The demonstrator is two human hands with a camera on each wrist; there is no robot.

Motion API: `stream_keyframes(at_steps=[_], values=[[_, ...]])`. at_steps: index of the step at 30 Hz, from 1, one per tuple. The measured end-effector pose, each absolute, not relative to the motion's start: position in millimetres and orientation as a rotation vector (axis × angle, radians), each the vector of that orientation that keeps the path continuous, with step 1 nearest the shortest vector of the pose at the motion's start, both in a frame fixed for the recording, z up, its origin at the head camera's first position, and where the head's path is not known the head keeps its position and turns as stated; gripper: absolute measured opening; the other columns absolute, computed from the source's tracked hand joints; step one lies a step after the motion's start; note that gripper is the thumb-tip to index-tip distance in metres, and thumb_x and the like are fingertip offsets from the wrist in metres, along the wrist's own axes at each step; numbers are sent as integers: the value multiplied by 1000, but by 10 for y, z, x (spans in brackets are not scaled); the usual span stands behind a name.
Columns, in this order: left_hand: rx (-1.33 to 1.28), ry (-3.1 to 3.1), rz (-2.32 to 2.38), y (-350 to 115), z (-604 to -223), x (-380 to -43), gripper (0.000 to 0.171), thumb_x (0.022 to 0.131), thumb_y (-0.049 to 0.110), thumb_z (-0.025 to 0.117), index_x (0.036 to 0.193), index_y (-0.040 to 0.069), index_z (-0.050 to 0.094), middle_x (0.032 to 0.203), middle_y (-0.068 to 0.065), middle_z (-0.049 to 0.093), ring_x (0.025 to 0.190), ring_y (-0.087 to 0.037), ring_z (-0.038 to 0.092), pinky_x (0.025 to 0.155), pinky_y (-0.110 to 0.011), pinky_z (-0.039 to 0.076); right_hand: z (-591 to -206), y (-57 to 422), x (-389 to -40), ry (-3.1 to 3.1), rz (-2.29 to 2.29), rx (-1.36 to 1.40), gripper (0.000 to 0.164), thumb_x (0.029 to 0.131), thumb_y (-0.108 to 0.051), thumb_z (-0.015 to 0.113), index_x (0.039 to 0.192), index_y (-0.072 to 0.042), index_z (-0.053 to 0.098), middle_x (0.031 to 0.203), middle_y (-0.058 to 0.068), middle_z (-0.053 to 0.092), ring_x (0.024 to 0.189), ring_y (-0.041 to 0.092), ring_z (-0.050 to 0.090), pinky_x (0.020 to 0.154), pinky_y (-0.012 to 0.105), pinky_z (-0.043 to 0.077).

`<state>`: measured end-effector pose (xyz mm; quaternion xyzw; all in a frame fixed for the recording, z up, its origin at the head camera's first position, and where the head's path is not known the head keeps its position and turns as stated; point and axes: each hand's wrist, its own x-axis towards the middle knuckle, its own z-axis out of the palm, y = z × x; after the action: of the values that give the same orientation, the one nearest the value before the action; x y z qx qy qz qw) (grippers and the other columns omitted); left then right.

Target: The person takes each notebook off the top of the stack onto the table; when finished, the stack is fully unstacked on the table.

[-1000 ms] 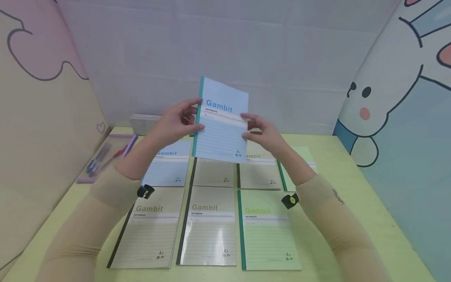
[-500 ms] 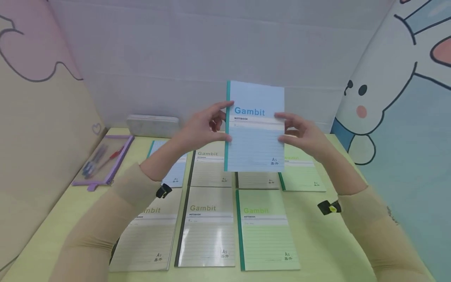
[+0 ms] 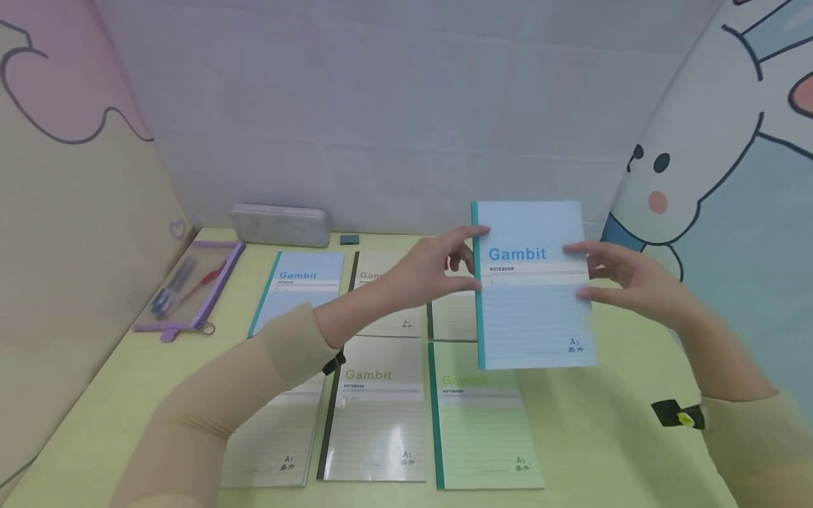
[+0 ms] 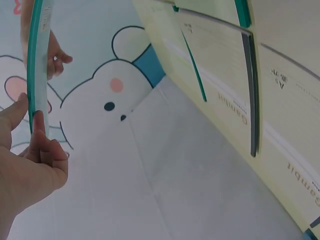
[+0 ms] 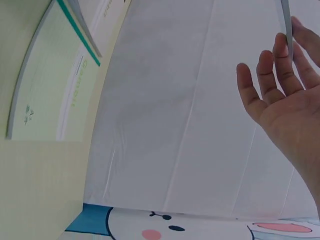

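A blue Gambit notebook (image 3: 533,317) with a teal spine is held upright above the table, right of centre in the head view. My left hand (image 3: 438,264) pinches its spine edge between thumb and fingers. On the opposite edge, my right hand (image 3: 635,282) pinches it the same way. Both wrist views show the notebook edge-on. Below lie a green notebook (image 3: 483,437), a grey one (image 3: 375,430) and another grey one (image 3: 273,444). The held notebook covers the back-right green notebook in the head view; the right wrist view shows that green notebook (image 5: 55,95).
A second blue notebook (image 3: 308,264) lies at the back left, partly behind my left arm. Left of it is a clear purple-edged pouch (image 3: 216,296) with pens. A grey case (image 3: 279,226) and a small dark block (image 3: 349,240) stand by the back wall.
Both hands have carried the blue notebook to the right and lower. It has turned from slightly tilted to nearly straight, with both hands keeping their hold.
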<state>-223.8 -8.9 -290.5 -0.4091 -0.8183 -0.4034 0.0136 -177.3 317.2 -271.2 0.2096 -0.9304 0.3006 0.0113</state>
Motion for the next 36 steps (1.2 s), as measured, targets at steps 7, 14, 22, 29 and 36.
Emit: stream_keyframes(at_steps=[7, 14, 22, 29, 36], values=[[-1293, -2608, -1223, 271, -3153, -2083, 74, 79, 25, 77, 143, 17, 40, 91, 8, 62, 84, -13, 48, 72, -18, 39, -2879, 3526, -1568, -2956, 1076, 757, 61, 82, -3, 71, 137, -12, 46, 111, -5, 59, 89, 11, 61, 71, 21, 49], [-1334, -2666, -1289, 572, -3469, -2018, 76, 77, 27, 79, 141, 20, 41, 88, 5, 65, 80, -10, 47, 71, -16, 38, -3062, 3785, -1393, -3067, 1039, 663, 57, 83, -10, 71, 135, -13, 47, 99, -1, 61, 80, 12, 60, 64, 23, 46], [-1288, -2820, -1287, 886, -3756, -1902, 76, 78, 28, 78, 144, 23, 39, 74, 16, 60, 68, -1, 52, 67, -14, 41, -3289, 3999, -1295, -3255, 908, 625, 59, 86, -21, 70, 137, -10, 44, 94, -2, 63, 79, 7, 59, 65, 22, 45], [-1288, -2966, -1145, 1061, -4034, -1782, 74, 80, 26, 76, 143, 25, 39, 69, 16, 58, 63, 4, 53, 71, -14, 42, -3562, 4132, -1239, -3382, 975, 644, 65, 86, -28, 68, 140, -6, 38, 92, -5, 64, 86, 3, 60, 69, 23, 49], [-1349, -3040, -1073, 1161, -4197, -1734, 73, 81, 26, 76, 143, 19, 39, 67, 13, 56, 59, 3, 53, 57, -10, 39, -3831, 4194, -1202, -3341, 1186, 753, 60, 87, -19, 67, 138, -3, 39, 85, -3, 59, 75, 9, 57, 64, 22, 45]])
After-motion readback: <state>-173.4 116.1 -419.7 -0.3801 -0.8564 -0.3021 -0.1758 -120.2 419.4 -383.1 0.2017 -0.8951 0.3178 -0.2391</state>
